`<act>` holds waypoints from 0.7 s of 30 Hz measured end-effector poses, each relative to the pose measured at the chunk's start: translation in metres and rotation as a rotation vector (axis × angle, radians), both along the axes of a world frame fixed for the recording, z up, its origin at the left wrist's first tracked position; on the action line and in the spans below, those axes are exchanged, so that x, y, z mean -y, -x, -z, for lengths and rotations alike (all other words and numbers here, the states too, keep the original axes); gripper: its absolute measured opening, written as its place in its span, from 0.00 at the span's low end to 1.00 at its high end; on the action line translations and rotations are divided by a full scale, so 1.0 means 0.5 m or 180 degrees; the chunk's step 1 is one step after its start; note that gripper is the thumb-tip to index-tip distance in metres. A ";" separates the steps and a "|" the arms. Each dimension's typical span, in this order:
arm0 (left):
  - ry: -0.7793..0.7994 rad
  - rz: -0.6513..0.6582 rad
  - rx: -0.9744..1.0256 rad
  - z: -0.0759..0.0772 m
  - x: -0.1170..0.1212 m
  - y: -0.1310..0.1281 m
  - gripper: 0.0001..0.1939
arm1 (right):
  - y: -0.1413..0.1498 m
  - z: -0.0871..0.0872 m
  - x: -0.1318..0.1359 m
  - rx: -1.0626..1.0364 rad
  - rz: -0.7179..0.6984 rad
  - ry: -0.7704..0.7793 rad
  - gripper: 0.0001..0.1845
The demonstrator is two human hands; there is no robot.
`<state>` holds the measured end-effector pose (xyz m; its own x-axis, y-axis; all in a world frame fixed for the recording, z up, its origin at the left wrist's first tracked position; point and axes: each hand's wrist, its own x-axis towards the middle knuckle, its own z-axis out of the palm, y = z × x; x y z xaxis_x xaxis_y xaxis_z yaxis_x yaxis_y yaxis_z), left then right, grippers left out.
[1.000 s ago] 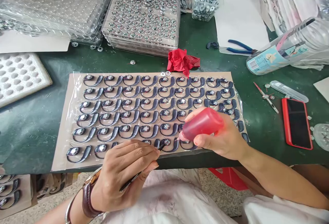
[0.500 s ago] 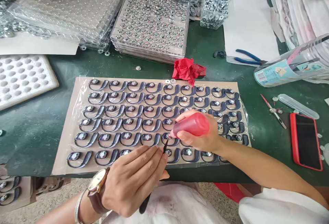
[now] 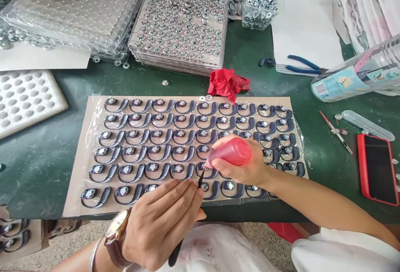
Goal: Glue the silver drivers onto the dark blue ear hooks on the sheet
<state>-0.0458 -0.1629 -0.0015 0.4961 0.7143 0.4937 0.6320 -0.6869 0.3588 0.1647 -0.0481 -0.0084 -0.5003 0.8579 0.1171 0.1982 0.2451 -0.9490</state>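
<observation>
Around the one cardboard sheet (image 3: 78, 155) lie one red rag (image 3: 227, 82), one pair of pliers (image 3: 301, 64), one red phone (image 3: 378, 168) and two hands.

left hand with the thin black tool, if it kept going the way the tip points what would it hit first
The left hand aims the black tool up and slightly right, at the nozzle of the red squeeze bottle in the right hand. The nozzle likely comes first; the tip looks almost on it, though depth is unclear.

Lit evenly from above, a green table (image 3: 40, 172) crowded with clear trays (image 3: 78, 9), white foam (image 3: 25, 97), pliers (image 3: 301, 66) and a red phone (image 3: 378, 168), above a speckled floor (image 3: 75, 238).
</observation>
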 end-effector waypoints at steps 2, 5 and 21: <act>0.0008 0.0015 0.0003 0.000 0.001 0.002 0.10 | 0.000 -0.001 -0.001 0.0026 -0.0024 0.0024 0.09; 0.0076 0.0045 -0.0005 0.000 0.002 0.005 0.11 | 0.000 0.001 -0.002 -0.0018 0.0011 0.0104 0.09; 0.0148 0.0053 0.0026 -0.007 -0.004 0.004 0.10 | -0.002 0.000 -0.003 -0.0161 0.0172 0.0317 0.07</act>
